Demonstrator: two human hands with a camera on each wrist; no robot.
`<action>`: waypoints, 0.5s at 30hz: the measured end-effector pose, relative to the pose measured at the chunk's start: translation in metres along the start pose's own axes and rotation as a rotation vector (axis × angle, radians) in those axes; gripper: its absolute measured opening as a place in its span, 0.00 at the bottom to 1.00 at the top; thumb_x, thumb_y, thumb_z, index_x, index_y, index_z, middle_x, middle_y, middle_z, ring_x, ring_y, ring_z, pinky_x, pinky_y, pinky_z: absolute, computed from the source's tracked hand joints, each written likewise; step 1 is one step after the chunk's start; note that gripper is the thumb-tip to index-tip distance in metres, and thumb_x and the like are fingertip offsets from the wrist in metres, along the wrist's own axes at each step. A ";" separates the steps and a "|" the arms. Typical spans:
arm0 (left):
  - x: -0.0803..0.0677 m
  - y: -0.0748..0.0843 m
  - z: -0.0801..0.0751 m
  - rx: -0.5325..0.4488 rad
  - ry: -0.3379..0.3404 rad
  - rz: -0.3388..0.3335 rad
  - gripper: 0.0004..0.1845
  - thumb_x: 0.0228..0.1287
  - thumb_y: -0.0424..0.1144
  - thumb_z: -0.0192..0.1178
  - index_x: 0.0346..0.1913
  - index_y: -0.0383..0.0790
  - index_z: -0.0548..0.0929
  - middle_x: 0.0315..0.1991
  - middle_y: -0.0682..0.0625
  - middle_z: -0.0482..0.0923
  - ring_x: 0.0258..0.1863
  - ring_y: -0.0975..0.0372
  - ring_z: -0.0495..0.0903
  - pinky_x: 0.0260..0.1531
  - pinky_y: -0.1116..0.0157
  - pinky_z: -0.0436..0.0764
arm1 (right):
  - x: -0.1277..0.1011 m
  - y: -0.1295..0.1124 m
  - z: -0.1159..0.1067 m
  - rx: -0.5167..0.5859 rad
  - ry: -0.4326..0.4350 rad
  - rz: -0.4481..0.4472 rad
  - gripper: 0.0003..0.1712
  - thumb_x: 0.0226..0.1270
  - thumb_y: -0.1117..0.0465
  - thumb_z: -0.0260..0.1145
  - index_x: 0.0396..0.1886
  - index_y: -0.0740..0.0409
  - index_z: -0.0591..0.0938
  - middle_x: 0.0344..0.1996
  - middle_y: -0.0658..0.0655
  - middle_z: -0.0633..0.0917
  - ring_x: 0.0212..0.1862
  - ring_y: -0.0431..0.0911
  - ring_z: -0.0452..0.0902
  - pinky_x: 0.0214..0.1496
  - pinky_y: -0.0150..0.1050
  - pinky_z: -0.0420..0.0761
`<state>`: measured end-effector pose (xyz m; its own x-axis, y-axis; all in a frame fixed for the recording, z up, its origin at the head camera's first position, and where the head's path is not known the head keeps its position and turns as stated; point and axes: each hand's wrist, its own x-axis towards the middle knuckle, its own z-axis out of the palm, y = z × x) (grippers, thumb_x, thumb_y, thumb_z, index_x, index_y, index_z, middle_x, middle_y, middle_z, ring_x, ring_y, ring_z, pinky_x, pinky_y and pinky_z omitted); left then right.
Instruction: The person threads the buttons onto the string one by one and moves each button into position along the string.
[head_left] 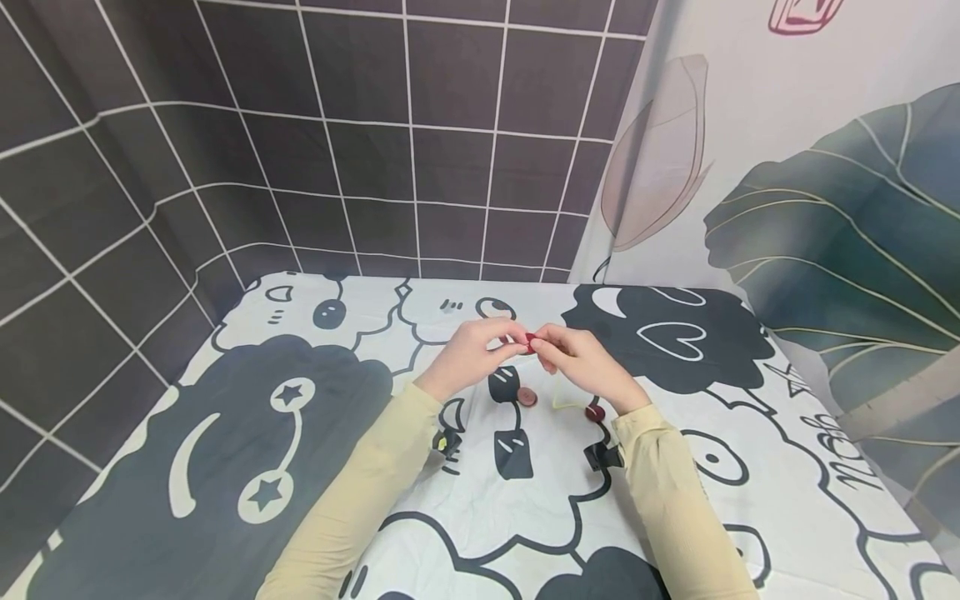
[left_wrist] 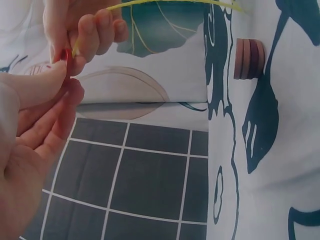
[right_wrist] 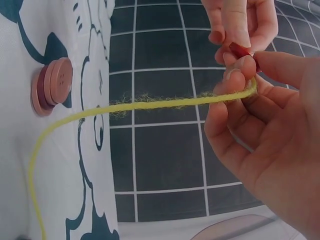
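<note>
Above the cartoon-print cloth (head_left: 555, 492), a red button (head_left: 530, 342) sits between the left hand (head_left: 474, 353), pinching it with thumb and fingertips, and the right hand (head_left: 583, 357), whose fingers pinch its other side with yellow yarn (right_wrist: 160, 103) trailing from them. It should be light, stiff and rather slippery, best held by the rim, while the yarn looks soft and limp, easiest to control near its end. Fingertips cover most of the button, so I cannot tell whether the yarn passes through it.
</note>
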<state>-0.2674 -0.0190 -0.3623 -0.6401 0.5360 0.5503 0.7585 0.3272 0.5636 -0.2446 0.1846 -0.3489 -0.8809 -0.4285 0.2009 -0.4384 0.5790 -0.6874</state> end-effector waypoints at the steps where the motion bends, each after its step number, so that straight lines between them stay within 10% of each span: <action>1: 0.000 0.000 0.000 0.011 -0.008 0.011 0.02 0.62 0.32 0.64 0.37 0.39 0.84 0.36 0.49 0.85 0.37 0.61 0.81 0.42 0.61 0.82 | 0.000 0.000 0.000 -0.005 0.005 0.001 0.09 0.74 0.58 0.56 0.35 0.55 0.80 0.18 0.48 0.73 0.25 0.42 0.70 0.37 0.34 0.70; 15: 0.000 -0.003 -0.005 0.147 -0.067 -0.024 0.02 0.69 0.35 0.56 0.40 0.40 0.77 0.37 0.49 0.80 0.39 0.60 0.79 0.44 0.64 0.79 | -0.002 0.024 -0.015 -0.199 0.011 0.022 0.08 0.67 0.62 0.61 0.31 0.57 0.84 0.21 0.52 0.79 0.24 0.40 0.69 0.27 0.32 0.69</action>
<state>-0.2705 -0.0243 -0.3612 -0.6527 0.5757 0.4924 0.7557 0.4484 0.4774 -0.2557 0.2099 -0.3549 -0.8922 -0.4072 0.1953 -0.4444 0.7145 -0.5403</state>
